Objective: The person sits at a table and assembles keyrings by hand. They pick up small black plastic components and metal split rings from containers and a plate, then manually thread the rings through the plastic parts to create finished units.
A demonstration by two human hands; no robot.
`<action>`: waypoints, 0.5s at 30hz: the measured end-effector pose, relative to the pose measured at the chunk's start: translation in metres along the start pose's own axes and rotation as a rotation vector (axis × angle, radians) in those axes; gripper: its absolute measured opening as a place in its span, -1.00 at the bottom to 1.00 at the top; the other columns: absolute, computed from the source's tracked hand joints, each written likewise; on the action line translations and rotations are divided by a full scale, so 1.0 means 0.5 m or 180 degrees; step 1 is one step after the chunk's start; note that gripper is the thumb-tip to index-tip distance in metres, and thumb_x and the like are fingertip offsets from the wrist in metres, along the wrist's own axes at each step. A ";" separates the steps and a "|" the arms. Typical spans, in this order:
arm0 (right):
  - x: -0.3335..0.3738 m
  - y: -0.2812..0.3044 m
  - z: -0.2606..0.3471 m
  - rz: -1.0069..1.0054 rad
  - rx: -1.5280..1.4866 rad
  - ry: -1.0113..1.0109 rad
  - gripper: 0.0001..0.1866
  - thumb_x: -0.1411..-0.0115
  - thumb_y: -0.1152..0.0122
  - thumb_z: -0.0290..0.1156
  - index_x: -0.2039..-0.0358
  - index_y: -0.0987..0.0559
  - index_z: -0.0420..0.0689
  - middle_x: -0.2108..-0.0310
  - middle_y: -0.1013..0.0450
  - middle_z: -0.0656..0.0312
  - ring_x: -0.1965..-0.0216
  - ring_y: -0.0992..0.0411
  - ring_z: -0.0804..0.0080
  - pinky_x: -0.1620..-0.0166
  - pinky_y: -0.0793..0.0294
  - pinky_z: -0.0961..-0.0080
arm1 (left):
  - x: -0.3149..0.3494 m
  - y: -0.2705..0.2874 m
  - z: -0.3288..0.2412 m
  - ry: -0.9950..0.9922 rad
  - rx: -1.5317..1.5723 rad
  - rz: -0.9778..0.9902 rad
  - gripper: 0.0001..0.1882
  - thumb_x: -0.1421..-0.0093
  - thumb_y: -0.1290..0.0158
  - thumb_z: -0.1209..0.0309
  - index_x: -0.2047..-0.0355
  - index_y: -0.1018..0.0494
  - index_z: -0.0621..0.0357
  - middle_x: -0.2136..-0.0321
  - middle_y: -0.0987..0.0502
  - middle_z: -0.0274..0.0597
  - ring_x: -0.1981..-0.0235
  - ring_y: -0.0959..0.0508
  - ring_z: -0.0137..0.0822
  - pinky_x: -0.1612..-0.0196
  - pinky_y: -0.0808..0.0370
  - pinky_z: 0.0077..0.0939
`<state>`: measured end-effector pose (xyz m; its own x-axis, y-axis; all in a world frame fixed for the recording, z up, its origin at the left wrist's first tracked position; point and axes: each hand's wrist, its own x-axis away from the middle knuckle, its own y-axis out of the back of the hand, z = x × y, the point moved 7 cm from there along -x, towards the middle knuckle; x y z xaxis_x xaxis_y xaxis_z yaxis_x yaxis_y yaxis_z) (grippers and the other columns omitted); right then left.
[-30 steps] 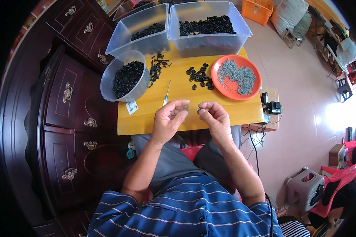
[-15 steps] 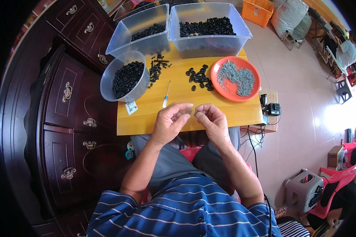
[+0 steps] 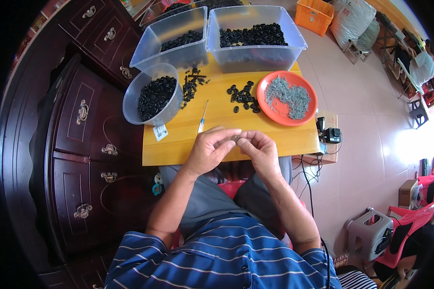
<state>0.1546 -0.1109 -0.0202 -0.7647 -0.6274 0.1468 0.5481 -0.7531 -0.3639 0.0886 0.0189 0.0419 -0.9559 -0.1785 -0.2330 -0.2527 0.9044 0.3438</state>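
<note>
Over the near edge of the yellow table (image 3: 178,149), my left hand (image 3: 210,148) and my right hand (image 3: 260,150) meet fingertip to fingertip. Both are closed in a pinch around something tiny between them, too small and too covered to name. Just beyond my left hand lies a thin screwdriver (image 3: 201,123) with a clear and blue handle. Farther off, small black oval pieces (image 3: 243,96) are strewn beside an orange-red plate (image 3: 265,110) of small grey screws (image 3: 296,101). Black rod-like bits (image 3: 190,89) are scattered left of them.
A round clear tub (image 3: 130,106) of black pieces stands at the table's left. Two clear bins (image 3: 255,55) with more black parts line the far side. Dark wooden drawers (image 3: 77,159) flank the left; cables (image 3: 309,183) hang at the right beside a small black device (image 3: 332,135).
My left hand has moved right and its fingertips now touch those of my right hand; a gap was between them before. Things on the table have stayed put.
</note>
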 end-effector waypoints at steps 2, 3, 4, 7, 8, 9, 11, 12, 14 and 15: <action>-0.001 0.001 -0.002 0.0004 -0.0025 -0.0131 -0.85 -0.33 -0.23 -0.43 0.17 -0.59 -0.23 0.34 -0.54 0.36 0.30 -0.44 0.71 0.20 -0.44 0.69 | -0.006 -0.001 -0.008 -0.0128 -0.0130 0.0110 -0.67 -0.19 -0.14 0.61 0.00 -0.56 0.28 0.40 -0.48 -0.33 0.47 -0.41 -0.59 0.37 -0.40 -0.68; -0.001 0.001 -0.004 0.0040 -0.0074 -0.0203 -0.84 -0.34 -0.22 -0.40 0.18 -0.60 -0.22 0.35 -0.54 0.36 0.31 -0.43 0.70 0.20 -0.44 0.68 | -0.010 -0.001 -0.015 -0.0179 -0.0205 0.0175 -0.66 -0.18 -0.15 0.62 0.01 -0.57 0.28 0.40 -0.49 -0.32 0.48 -0.41 -0.58 0.38 -0.40 -0.66; -0.002 0.001 -0.005 0.0077 -0.0123 -0.0274 -0.84 -0.34 -0.22 -0.37 0.19 -0.60 -0.21 0.35 -0.54 0.36 0.33 -0.43 0.69 0.19 -0.44 0.67 | -0.012 -0.003 -0.022 -0.0229 -0.0281 0.0239 -0.66 -0.17 -0.16 0.62 0.01 -0.57 0.28 0.41 -0.49 -0.30 0.49 -0.41 -0.56 0.39 -0.40 -0.65; -0.005 0.004 -0.017 0.0174 -0.0360 -0.0396 -0.81 -0.36 -0.21 -0.31 0.22 -0.60 -0.18 0.36 -0.53 0.36 0.36 -0.41 0.68 0.19 -0.43 0.64 | -0.017 -0.009 -0.027 -0.0130 -0.0369 0.0305 -0.57 -0.13 -0.22 0.57 -0.05 -0.54 0.24 0.38 -0.51 -0.29 0.51 -0.40 -0.54 0.42 -0.40 -0.61; -0.007 0.005 -0.020 0.0201 -0.0451 -0.0422 -0.80 -0.36 -0.20 -0.30 0.22 -0.60 -0.17 0.36 -0.53 0.36 0.38 -0.40 0.68 0.19 -0.42 0.64 | -0.019 -0.010 -0.038 -0.0186 -0.0577 0.0176 -0.53 -0.10 -0.24 0.56 -0.07 -0.52 0.23 0.37 -0.52 -0.27 0.50 -0.42 -0.50 0.42 -0.42 -0.58; -0.007 0.005 -0.020 0.0154 -0.0640 -0.0436 -0.81 -0.36 -0.20 -0.30 0.22 -0.59 -0.17 0.36 -0.52 0.36 0.38 -0.39 0.68 0.20 -0.41 0.64 | -0.021 -0.014 -0.052 -0.0243 -0.0785 0.0047 -0.50 -0.08 -0.26 0.54 -0.08 -0.51 0.22 0.36 -0.53 -0.24 0.50 -0.45 -0.46 0.42 -0.44 -0.55; -0.005 -0.001 -0.018 0.0068 -0.1022 -0.0464 -0.81 -0.36 -0.19 -0.30 0.23 -0.59 -0.17 0.36 -0.51 0.36 0.38 -0.38 0.69 0.22 -0.39 0.65 | -0.021 -0.024 -0.067 -0.0393 -0.1257 -0.0181 -0.45 -0.03 -0.30 0.51 -0.08 -0.48 0.21 0.33 -0.54 -0.16 0.43 -0.52 -0.29 0.36 -0.49 -0.44; -0.005 0.001 -0.021 0.0057 -0.1021 -0.0465 -0.82 -0.37 -0.19 -0.30 0.23 -0.59 -0.16 0.36 -0.51 0.37 0.37 -0.38 0.69 0.22 -0.39 0.65 | -0.020 -0.029 -0.071 -0.0486 -0.1521 -0.0279 -0.43 0.00 -0.31 0.49 -0.07 -0.47 0.20 0.32 -0.55 -0.11 0.36 -0.56 -0.17 0.31 -0.53 -0.35; -0.007 0.006 -0.030 0.0033 -0.1020 -0.0467 -0.82 -0.37 -0.18 -0.31 0.22 -0.58 -0.16 0.36 -0.50 0.37 0.36 -0.38 0.69 0.22 -0.38 0.66 | -0.021 -0.039 -0.076 -0.0785 -0.1851 -0.0532 -0.51 0.06 -0.29 0.50 0.05 -0.50 0.21 0.31 -0.56 -0.07 0.29 -0.61 -0.02 0.28 -0.56 -0.24; -0.008 0.006 -0.028 0.0048 -0.1072 -0.0440 -0.83 -0.36 -0.18 -0.31 0.23 -0.58 -0.15 0.36 -0.50 0.38 0.36 -0.38 0.69 0.21 -0.38 0.66 | -0.019 -0.041 -0.069 -0.0824 -0.1895 -0.0527 -0.53 0.04 -0.29 0.51 0.06 -0.51 0.21 0.30 -0.57 -0.07 0.29 -0.62 -0.03 0.27 -0.57 -0.25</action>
<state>0.1544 -0.1080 -0.0348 -0.6918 -0.6761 0.2536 0.3989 -0.6506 -0.6462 0.0979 -0.0114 0.0684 -0.8496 -0.1306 -0.5111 -0.5031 0.4916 0.7108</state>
